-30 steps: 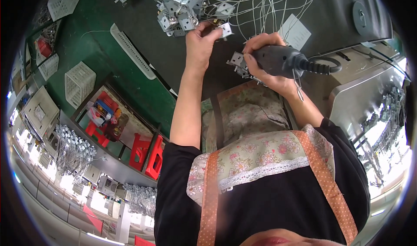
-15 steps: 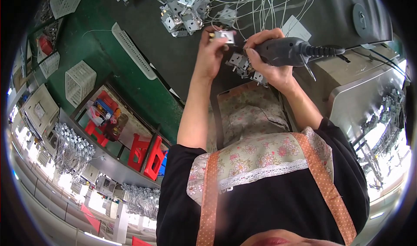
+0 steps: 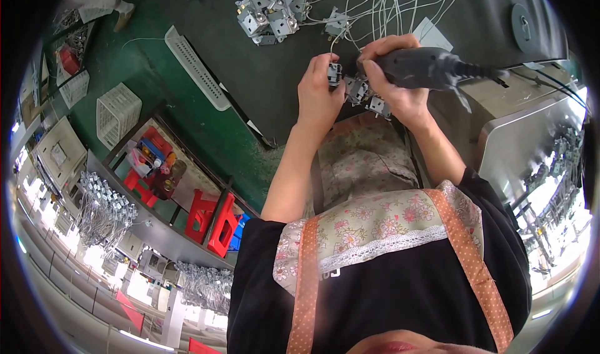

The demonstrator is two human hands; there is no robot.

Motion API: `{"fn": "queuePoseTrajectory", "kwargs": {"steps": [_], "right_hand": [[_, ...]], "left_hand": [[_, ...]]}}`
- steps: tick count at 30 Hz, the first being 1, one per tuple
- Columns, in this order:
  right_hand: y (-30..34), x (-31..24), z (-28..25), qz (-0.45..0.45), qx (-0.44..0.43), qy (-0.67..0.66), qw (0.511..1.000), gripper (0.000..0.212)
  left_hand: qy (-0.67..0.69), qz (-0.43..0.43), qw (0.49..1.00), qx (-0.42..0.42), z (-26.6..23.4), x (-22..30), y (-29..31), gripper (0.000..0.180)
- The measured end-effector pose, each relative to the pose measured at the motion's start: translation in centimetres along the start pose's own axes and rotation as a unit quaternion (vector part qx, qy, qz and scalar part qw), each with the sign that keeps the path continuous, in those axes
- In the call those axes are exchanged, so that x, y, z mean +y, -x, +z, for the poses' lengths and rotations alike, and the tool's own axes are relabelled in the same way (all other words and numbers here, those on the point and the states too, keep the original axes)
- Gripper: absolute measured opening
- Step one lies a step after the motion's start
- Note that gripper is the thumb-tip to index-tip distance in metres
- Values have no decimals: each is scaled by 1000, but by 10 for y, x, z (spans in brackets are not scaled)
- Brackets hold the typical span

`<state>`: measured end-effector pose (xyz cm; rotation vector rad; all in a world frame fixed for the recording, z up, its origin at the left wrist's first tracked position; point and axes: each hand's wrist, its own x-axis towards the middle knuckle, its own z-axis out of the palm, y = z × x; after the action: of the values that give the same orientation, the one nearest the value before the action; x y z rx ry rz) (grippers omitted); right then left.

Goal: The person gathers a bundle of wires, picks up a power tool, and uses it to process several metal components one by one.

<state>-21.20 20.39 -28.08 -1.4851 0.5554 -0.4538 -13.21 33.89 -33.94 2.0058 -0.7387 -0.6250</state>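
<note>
My right hand (image 3: 399,82) is wrapped round a dark electric screwdriver (image 3: 422,67), whose cord runs off to the right. Its tip lies hidden behind my fingers. Between the fingers and thumb of my left hand (image 3: 320,91) is a small metal bracket (image 3: 335,74), with a thin white wire leading up from it. Beside it, close to the screwdriver's front end, more metal brackets (image 3: 357,90) lie at the table's near edge. Just beyond my hands a single bracket (image 3: 336,22) rests among white wires (image 3: 387,7).
A heap of metal brackets (image 3: 269,16) sits on the dark table (image 3: 231,47) at far left. A pale card (image 3: 432,36) and a grey disc (image 3: 520,27) lie right. White baskets (image 3: 117,117) and red stools (image 3: 209,222) stand left; a metal-edged tray (image 3: 519,126) is at right.
My left hand has moved right and nearer with the bracket, which is now turned and close to the screwdriver. The screwdriver has shifted slightly right. A foot appears at far left.
</note>
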Motion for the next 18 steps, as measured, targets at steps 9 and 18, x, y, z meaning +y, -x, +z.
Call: {"fn": "queuePoseTrajectory", "kwargs": {"steps": [9, 18], "right_hand": [[-5, -26, 6, -132, -18, -86, 987, 32], [-2, -26, -3, -154, -4, -90, 984, 33]], "left_hand": [[39, -1, 999, 5, 2, -4, 0, 40], [66, 4, 998, -1, 9, 1, -1, 39]]}}
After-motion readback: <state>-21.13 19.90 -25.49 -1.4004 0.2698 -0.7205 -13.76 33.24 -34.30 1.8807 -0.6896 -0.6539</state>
